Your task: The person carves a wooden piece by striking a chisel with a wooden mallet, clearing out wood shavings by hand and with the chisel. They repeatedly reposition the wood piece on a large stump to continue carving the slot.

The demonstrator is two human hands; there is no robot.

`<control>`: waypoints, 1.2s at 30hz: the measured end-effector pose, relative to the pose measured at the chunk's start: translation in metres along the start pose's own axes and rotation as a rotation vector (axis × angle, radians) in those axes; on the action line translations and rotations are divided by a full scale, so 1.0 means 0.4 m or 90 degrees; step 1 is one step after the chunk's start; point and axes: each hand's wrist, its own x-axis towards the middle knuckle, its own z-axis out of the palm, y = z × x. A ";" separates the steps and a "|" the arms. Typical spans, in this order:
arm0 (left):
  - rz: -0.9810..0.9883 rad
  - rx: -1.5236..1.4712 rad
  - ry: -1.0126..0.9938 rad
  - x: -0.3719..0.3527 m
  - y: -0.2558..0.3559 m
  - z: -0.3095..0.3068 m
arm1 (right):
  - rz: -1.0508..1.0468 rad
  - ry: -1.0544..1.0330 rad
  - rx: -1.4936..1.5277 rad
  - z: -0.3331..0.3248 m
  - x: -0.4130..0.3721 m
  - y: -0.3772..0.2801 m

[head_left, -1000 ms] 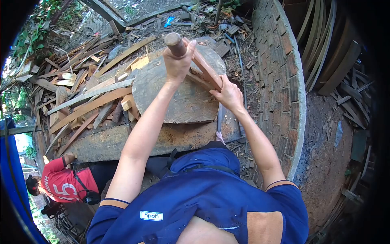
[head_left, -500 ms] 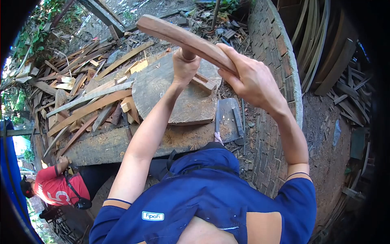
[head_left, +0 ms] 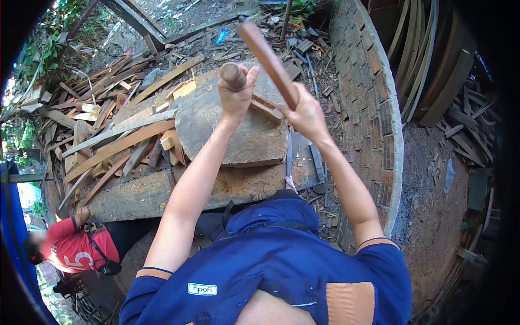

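My left hand (head_left: 235, 103) is closed around the round wooden handle of a chisel (head_left: 233, 76); its blade is hidden below the fist. My right hand (head_left: 307, 116) grips one end of a long wooden bar (head_left: 269, 58), used like a mallet, whose far end is raised clear of the handle, to its right. Beneath my hands, a small wood block (head_left: 266, 111) with a slot cut in it lies on a broad round stump (head_left: 200, 127). My left hand partly covers the block.
A heap of wood offcuts (head_left: 119, 135) lies left of the stump. A low brick wall (head_left: 368, 108) curves along the right. Narrow tools (head_left: 317, 162) lie beside the stump. At the lower left is a person in a red shirt (head_left: 81, 252). Curved planks (head_left: 417, 59) lean at the upper right.
The wooden bar has swung from lying across the handle to the right, clear of it, and points more steeply away. My right hand came lower; my left shifted slightly left.
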 end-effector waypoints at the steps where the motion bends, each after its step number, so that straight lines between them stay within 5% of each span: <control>1: 0.001 0.000 -0.004 -0.002 -0.002 0.001 | 0.028 -0.016 -0.040 0.032 0.001 0.018; 9: -0.067 -0.168 0.370 0.045 -0.040 -0.084 | 0.062 0.012 -0.156 0.094 0.000 0.047; 15: -0.231 -0.189 0.693 0.085 -0.019 -0.087 | 0.032 0.003 -0.175 0.100 0.009 0.064; 22: 0.040 -0.015 0.347 0.084 0.046 -0.039 | 0.040 -0.026 -0.172 0.089 0.004 0.051; 27: -0.016 -0.098 0.132 0.069 0.044 -0.019 | 0.028 -0.028 -0.179 0.088 0.007 0.060; 36: -0.024 -0.007 0.028 0.076 0.018 -0.015 | 0.036 -0.033 -0.178 0.089 0.007 0.061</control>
